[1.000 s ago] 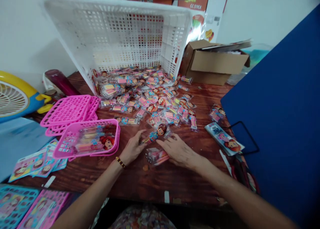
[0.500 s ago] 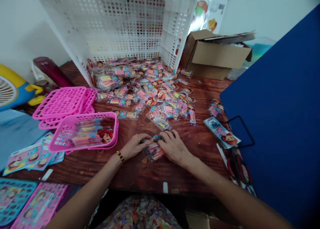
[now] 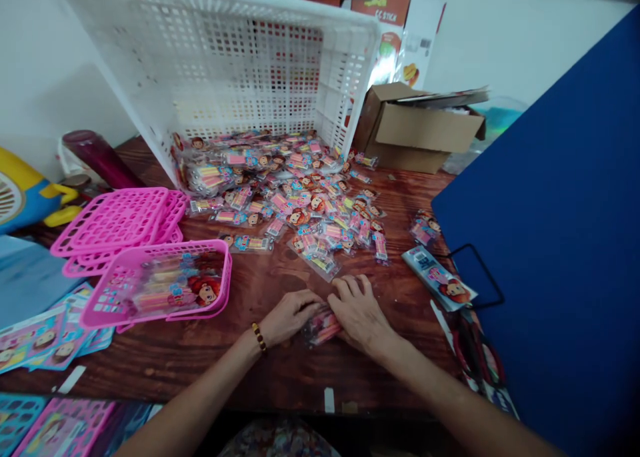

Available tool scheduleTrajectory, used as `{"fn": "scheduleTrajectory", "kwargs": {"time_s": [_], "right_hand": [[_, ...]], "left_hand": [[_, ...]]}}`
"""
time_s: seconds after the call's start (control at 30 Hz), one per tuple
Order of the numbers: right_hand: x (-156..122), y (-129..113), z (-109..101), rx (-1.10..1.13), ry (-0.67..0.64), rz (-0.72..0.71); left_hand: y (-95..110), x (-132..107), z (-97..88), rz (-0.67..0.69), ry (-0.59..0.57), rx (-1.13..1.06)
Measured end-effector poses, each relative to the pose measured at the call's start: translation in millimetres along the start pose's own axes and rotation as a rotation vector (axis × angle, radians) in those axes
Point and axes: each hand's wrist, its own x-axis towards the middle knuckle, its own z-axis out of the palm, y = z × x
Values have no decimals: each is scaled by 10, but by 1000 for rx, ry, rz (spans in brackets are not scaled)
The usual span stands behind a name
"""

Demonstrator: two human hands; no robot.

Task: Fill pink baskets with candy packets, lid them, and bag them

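Observation:
Near the table's front edge, my left hand point(image 3: 290, 318) and my right hand point(image 3: 361, 314) close on small clear packets point(image 3: 321, 325) of pink sticks from either side. How many packets are between them I cannot make out; the fingers cover part of them. Just beyond my hands lies a loose pile of similar packets point(image 3: 315, 210), printed with cartoon figures. It spills out of a white plastic crate point(image 3: 345, 64) tipped on its side. To the left stands a pink basket point(image 3: 227, 270) with several larger packets point(image 3: 175, 287) in it.
Pink perforated baskets point(image 3: 115, 220) lie stacked at the left, with printed cards point(image 3: 60, 340) in front. A dark red bottle point(image 3: 103, 158) stands behind them. At the right are a packet stack point(image 3: 440, 277), scissors point(image 3: 477, 354) and a blue panel point(image 3: 550, 210). A cardboard box point(image 3: 425, 130) sits behind.
The view has shifted, so the scene sits lower in the picture. My hands have drawn closer together around the packets, and my left fingers now lie over their upper left side.

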Motion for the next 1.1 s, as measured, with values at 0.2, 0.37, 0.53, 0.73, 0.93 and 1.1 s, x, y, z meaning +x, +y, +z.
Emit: {"fn": "scheduleTrajectory", "kwargs": {"time_s": [0.2,0.37,0.53,0.73,0.93,1.1], "right_hand": [[-120,86,116,120,-172,3],[-172,102,196,195,-165,75],[-231,194,231,246,-164,65],[-218,249,239,232,-136,-37],[-292,196,170,228,-132,-101],[-142,-85,47,177,-97,-217]], "left_hand": [[-300,671,-206,-50,341,233],[-578,778,-233,12,351,382],[-575,33,-186,3,348,443],[-372,-346,-97,-404,621,635],[-314,-215,-156,-533,557,571],[-157,-349,-274,-276,292,302]]}}
